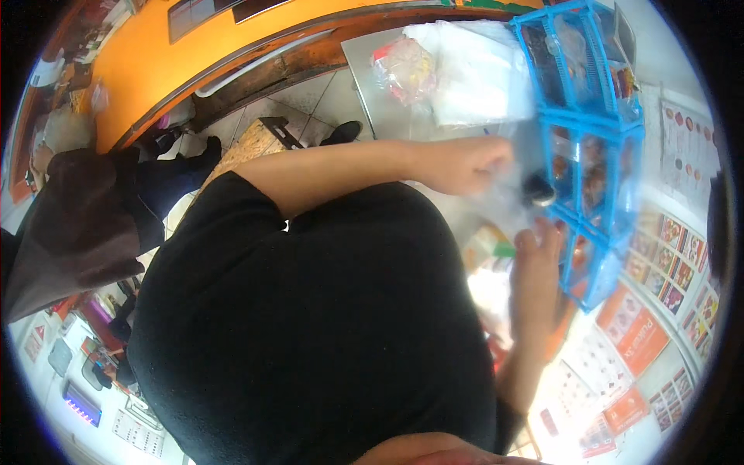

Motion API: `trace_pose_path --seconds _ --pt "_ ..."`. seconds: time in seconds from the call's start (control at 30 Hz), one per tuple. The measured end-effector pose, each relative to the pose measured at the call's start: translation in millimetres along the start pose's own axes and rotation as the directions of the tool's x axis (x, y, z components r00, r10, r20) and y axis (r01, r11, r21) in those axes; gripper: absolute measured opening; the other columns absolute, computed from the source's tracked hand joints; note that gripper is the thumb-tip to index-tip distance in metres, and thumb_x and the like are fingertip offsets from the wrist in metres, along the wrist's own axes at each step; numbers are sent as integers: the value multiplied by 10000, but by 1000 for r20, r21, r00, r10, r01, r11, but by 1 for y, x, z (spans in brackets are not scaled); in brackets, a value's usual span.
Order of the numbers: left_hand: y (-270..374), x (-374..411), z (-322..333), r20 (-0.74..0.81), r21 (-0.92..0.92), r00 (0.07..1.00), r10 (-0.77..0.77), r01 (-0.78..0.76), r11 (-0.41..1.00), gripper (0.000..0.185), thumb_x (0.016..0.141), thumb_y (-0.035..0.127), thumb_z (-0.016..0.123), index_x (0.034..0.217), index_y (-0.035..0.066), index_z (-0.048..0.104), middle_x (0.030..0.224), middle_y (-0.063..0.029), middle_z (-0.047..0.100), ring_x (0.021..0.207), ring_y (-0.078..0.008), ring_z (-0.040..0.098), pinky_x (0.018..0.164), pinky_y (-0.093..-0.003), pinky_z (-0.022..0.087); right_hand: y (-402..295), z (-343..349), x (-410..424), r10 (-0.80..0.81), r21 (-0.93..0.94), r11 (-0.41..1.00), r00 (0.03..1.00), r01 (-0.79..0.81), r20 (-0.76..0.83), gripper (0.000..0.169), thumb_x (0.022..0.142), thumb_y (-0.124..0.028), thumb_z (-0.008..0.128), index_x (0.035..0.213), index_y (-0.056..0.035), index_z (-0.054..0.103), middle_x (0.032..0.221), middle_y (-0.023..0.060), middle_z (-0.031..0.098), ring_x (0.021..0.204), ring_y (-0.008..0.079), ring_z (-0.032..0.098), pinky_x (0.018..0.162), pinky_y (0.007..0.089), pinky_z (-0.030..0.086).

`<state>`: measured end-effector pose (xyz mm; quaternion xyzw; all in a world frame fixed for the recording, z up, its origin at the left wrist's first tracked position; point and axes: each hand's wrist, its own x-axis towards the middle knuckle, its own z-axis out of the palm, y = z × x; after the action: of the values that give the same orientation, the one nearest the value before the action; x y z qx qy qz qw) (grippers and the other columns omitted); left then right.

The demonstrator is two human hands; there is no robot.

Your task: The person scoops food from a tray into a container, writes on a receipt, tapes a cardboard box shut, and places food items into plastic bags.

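Observation:
My left hand (468,165) is curled around what looks like a clear plastic bag (504,200), blurred by motion. Below it, my right hand (537,247) is raised with its fingers up near the lower end of that plastic. Blur hides whether the right fingers grip it. Just beyond both hands is a dark round object with a shiny rim (540,190), too blurred to name. A stack of white plastic bags or sheets (479,72) lies on the metal table (378,110), beside a clear bag with red and yellow contents (405,70).
A blue plastic rack (593,125) holding packaged items borders the table's far side. Under my right forearm sit a green-and-white package (491,247) and a white bag (491,290). An orange counter (139,75) runs along the left. A person in dark clothing (87,215) stands there.

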<state>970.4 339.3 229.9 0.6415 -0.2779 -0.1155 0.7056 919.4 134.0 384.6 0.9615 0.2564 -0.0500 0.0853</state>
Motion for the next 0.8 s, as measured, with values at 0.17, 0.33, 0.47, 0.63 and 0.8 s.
trace_pose_path --seconds 0.17,0.33,0.47,0.63,0.8 --pt "-13 -1 3 94 377 939 331 -342 861 353 817 149 746 1060 14 528 1313 -226 508 1265 -357 457 1053 -459 369 14 43 3 83 534 845 993 -28 -79 152 847 65 595 974 -15 623 1041 166 635 958 382 634 797 434 508" --pt "-52 28 53 152 254 971 185 -219 942 306 802 162 768 980 34 555 1214 -193 586 1190 -324 537 1021 -415 414 -5 53 10 265 612 790 919 -33 -292 324 770 123 628 1049 -42 629 1063 153 632 975 330 648 782 380 539" --pt "-38 37 59 50 70 986 -159 156 985 223 828 161 710 940 12 588 905 -139 626 819 -232 576 762 -341 465 29 48 -32 437 666 666 899 -337 18 689 733 34 719 1366 -79 473 1315 155 508 1181 323 557 936 382 495" --pt "11 33 94 38 -273 999 30 -18 962 184 847 111 668 955 -7 577 843 -155 591 753 -196 529 714 -353 444 13 97 -45 330 574 710 913 -408 241 861 727 -93 773 1480 -81 355 1464 198 388 1342 341 410 1113 420 360" --pt "73 34 96 249 -136 951 185 -154 979 282 829 110 644 1069 -20 572 928 -183 632 882 -258 627 820 -399 470 -21 113 -8 33 858 509 995 64 -93 760 781 -193 739 1451 -58 406 1505 212 343 1382 318 348 1141 423 316"
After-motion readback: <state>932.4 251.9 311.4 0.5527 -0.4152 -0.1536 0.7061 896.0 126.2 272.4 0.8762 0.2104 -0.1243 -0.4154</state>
